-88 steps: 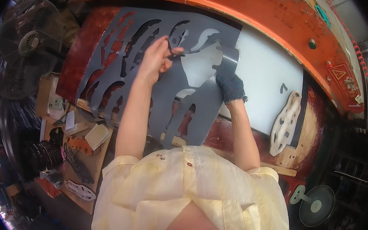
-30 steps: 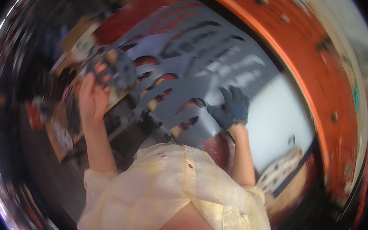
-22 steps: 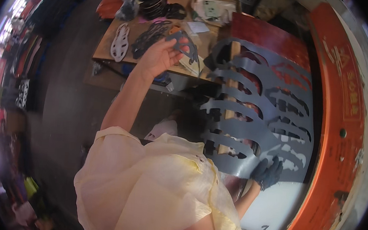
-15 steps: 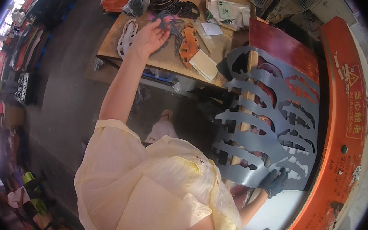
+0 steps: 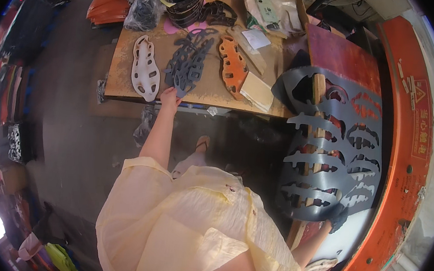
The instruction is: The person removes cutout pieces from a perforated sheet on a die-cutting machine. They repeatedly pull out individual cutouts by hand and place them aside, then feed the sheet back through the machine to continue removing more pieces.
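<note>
At the table's near edge, my left hand pinches the near end of the dark grey sole-shaped cut-outs, which lie overlapping. A white sole-shaped piece lies to their left, an orange one to their right. On my right, a dark grey sheet full of cut-out openings arches over a wooden bar. My right hand, in a dark glove, grips the near edge of this sheet; its fingers are partly hidden.
An orange machine frame with a warning label borders the right side. On the wooden table are a stack of black round bands, a clear bag, a cream block and a box with a phone.
My left hand has come back toward me from above the grey cut-outs and closed on their near end. The cut-outs now lie nearer the table edge. The head view has shifted.
</note>
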Action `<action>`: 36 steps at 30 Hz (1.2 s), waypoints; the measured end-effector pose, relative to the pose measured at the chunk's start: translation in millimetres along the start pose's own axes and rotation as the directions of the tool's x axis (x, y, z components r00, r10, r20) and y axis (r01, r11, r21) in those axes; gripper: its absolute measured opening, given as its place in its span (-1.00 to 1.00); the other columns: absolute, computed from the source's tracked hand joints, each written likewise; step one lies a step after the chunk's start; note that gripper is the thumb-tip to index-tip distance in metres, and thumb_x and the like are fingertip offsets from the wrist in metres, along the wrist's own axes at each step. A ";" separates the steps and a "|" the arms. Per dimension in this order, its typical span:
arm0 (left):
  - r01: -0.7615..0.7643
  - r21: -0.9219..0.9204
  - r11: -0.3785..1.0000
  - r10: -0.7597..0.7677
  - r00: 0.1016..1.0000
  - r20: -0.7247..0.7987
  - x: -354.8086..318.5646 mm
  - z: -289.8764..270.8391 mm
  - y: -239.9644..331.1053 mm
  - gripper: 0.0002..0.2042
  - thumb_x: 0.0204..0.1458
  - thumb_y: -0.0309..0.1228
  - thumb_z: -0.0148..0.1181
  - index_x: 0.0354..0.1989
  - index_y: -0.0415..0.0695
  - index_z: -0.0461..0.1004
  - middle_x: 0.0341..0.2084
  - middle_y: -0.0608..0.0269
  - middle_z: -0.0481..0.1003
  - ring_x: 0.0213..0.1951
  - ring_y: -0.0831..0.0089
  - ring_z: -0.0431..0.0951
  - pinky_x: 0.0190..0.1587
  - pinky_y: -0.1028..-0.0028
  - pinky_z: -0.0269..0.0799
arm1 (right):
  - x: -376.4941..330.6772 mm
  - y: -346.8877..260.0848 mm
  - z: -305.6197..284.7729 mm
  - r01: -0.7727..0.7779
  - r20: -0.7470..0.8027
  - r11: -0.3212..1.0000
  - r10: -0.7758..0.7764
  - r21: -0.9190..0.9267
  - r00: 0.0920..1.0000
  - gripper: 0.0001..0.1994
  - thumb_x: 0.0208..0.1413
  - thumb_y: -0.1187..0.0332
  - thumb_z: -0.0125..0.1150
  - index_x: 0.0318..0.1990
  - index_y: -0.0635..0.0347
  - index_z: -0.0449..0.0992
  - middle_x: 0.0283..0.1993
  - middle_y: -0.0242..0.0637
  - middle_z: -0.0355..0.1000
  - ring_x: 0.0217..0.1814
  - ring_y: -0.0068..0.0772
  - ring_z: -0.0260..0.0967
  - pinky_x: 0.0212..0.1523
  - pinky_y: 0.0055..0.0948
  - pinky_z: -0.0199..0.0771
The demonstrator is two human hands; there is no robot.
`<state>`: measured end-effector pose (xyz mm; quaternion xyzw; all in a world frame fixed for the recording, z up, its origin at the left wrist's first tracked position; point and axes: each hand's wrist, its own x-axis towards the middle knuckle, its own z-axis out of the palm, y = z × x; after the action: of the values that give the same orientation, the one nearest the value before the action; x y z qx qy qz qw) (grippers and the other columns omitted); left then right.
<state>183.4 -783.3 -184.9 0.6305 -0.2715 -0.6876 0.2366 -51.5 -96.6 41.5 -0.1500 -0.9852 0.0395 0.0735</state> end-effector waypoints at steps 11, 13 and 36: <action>-0.529 0.844 -0.085 0.518 0.700 0.491 7.7 28.6 42.1 -0.41 -0.17 -0.16 0.31 0.07 -0.14 0.37 -0.01 -0.15 0.40 0.08 -0.01 0.37 0.07 0.16 0.34 | -115.6 -58.8 23.4 0.301 0.041 0.917 -0.322 0.261 0.946 -0.61 0.07 0.18 0.02 -0.08 0.33 0.42 -0.09 -0.03 0.41 -0.02 -0.03 0.31 0.05 -0.19 0.27; -0.669 0.726 0.158 0.480 0.695 0.536 17.3 30.0 42.5 -0.55 -0.12 -0.23 0.28 -0.09 -0.29 0.48 -0.24 -0.10 0.54 -0.14 0.08 0.54 0.01 0.27 0.37 | -116.4 -58.8 14.0 -0.157 0.105 0.987 0.152 0.037 0.983 -0.54 0.02 0.15 0.05 0.02 0.26 0.40 -0.03 0.00 0.41 0.04 -0.02 0.31 0.11 -0.21 0.24; -0.980 -0.087 0.179 0.527 0.021 0.849 -200.4 290.1 -44.4 -0.49 0.16 -0.19 0.07 0.19 -0.25 0.21 0.16 -0.06 0.19 0.19 0.08 0.20 0.19 0.25 0.13 | -220.7 30.8 -136.8 -0.251 0.277 -0.172 0.147 0.953 0.950 -0.46 -0.08 0.27 0.26 0.06 0.40 0.36 -0.01 -0.14 0.43 -0.03 -0.27 0.42 -0.06 -0.35 0.46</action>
<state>-86.0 -594.8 -50.1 0.0500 -0.8296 -0.4899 0.2632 187.2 -126.2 144.0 -0.1926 -0.5827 0.7805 0.1195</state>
